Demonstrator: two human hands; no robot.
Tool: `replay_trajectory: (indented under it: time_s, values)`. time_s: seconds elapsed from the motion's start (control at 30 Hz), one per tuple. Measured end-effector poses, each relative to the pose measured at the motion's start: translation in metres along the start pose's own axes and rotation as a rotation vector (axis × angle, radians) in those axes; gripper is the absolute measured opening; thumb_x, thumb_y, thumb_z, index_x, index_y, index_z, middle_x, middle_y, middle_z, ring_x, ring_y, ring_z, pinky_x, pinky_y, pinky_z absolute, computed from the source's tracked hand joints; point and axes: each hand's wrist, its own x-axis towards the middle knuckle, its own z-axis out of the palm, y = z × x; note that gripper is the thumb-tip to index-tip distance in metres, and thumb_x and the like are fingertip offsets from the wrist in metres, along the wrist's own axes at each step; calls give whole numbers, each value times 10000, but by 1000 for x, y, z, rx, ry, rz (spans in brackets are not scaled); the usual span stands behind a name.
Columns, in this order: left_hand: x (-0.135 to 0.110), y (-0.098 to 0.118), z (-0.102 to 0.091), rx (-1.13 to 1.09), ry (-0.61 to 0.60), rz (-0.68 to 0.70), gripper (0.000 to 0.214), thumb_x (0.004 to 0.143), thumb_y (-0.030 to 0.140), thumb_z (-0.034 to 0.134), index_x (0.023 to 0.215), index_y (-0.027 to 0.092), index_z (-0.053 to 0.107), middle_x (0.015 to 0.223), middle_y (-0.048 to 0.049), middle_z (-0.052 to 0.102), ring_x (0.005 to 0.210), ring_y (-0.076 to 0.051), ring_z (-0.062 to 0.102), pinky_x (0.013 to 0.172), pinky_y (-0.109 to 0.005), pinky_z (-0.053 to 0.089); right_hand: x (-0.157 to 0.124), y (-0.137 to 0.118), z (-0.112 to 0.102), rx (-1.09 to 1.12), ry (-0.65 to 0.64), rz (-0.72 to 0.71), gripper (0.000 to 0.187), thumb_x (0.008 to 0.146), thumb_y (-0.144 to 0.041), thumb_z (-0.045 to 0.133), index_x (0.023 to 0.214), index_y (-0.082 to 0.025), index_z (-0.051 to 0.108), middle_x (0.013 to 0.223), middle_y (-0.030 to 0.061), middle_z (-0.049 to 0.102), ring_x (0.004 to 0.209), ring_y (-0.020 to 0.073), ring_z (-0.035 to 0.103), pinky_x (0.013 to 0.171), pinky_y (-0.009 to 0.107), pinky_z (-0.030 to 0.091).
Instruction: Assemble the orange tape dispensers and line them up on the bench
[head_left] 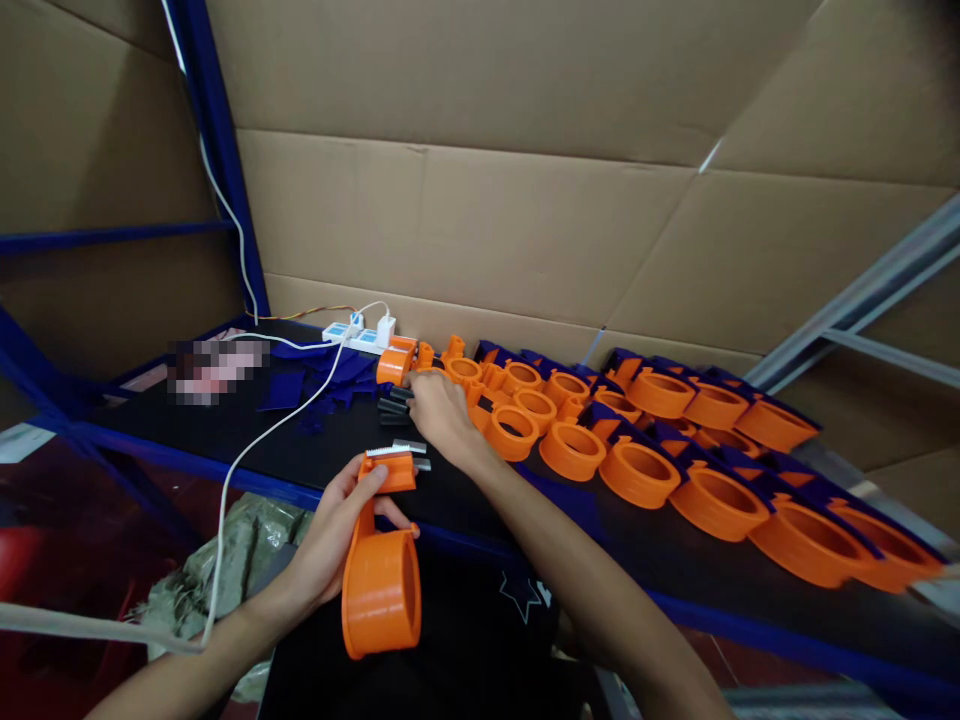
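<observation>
Orange ring-ended part (381,592), at the bench's (202,437) near edge, is pinched between thumb and fingers of the left hand (341,530). The right hand (440,410) reaches beside black pieces (393,410), its grip hidden: seemingly a picking step, calling for 1 piece held cleanly.

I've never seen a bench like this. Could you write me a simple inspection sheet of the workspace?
Surface: black table top, largely covered on the right.
Job's things: one orange part in hand; rows of orange ring parts on the right, many beside dark blue pieces.
Clutter: dark blue scraps loosely spread at the left.
Hands: left hand grips the orange part; right hand is by some black pieces, its fingertips hidden.
Cables: white cable hangs over the front edge; power strip at the back.
Surroundings: cardboard walls, blue frame.
</observation>
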Motion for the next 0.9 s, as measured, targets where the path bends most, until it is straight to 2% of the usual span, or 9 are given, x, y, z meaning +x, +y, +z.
replay_trajectory:
  time_s: [0.1,0.17,0.23,0.3,0.33,0.47,0.67,0.8,0.9]
  values:
    - [0,0,0,-12,25,19,425,865,448,708,1153,176,556,677,-54,748,596,-229,745,486,-241,540,-11,5,-19,79,21,-86,237,890,-108,642,1112,-183,679,1127,111,708,1058,234,655,928,374,489]
    - [1,-1,0,-38,56,54,426,849,430,733,1153,191,556,896,-84,783,670,-235,768,522,-254,564,-24,8,-33,216,11,-175,219,900,-150,662,1111,-203,686,1102,62,714,993,179,663,894,325,504]
    - [3,-2,-1,-70,81,89,421,828,411,762,1135,201,564,1144,-110,749,804,-268,784,593,-287,599,-40,10,-44,393,-47,-255,206,901,-196,678,1105,-207,702,1048,40,717,882,148,669,793,285,525]
    - [4,-3,-2,-87,77,100,422,817,403,776,1127,203,570,1247,-125,711,877,-297,780,647,-323,618,-56,10,-50,491,-109,-314,198,899,-204,679,1092,-212,720,1018,38,716,815,140,661,720,273,531]
    - [4,-4,-2,-87,68,98,427,816,400,778,1133,205,569,1253,-130,710,883,-301,779,656,-333,622,-64,10,-50,484,-116,-338,193,899,-191,673,1083,-217,726,1028,42,714,832,144,661,733,280,537]
    - [4,-7,-2,-56,45,101,426,822,379,778,1153,216,566,1200,-110,734,875,-278,782,678,-326,628,-84,0,-37,383,1,-420,211,923,-121,603,1064,-202,738,1100,77,678,1005,176,647,897,337,540]
    - [1,-9,-2,13,29,125,367,865,373,734,1137,223,537,915,-39,774,674,-205,771,586,-255,596,-99,-14,-12,379,170,-422,204,963,-150,548,1064,-157,724,1065,102,658,955,185,661,870,336,572]
    - [0,-10,-4,29,44,97,349,877,391,713,1116,226,521,715,-8,745,683,-214,764,587,-245,575,-109,-15,-10,371,185,-521,263,983,-117,478,1122,-173,695,1117,109,691,1034,198,659,923,359,567]
    - [0,-10,-4,-33,22,47,355,882,408,698,1128,226,519,687,-4,736,659,-214,752,600,-263,571,-116,-13,-13,397,190,-559,287,989,-118,470,1188,-181,667,1160,108,696,1082,200,654,960,371,557]
